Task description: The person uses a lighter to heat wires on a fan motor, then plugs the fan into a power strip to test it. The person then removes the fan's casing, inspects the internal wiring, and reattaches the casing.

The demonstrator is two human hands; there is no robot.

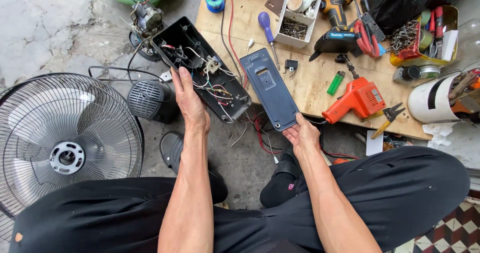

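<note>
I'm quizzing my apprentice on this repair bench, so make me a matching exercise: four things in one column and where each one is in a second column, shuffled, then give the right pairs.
Things:
1. open control housing
2. flat cover panel
3. fan grille
4. green lighter

Places:
A. on the wooden board, beside the orange soldering gun
B. on the concrete floor at far left
C. held by the right hand
D. held by the left hand, wires showing inside

Pairs: 1-D, 2-C, 3-B, 4-A

Cracked concrete floor [60,28] — low wooden board [310,78]
</note>
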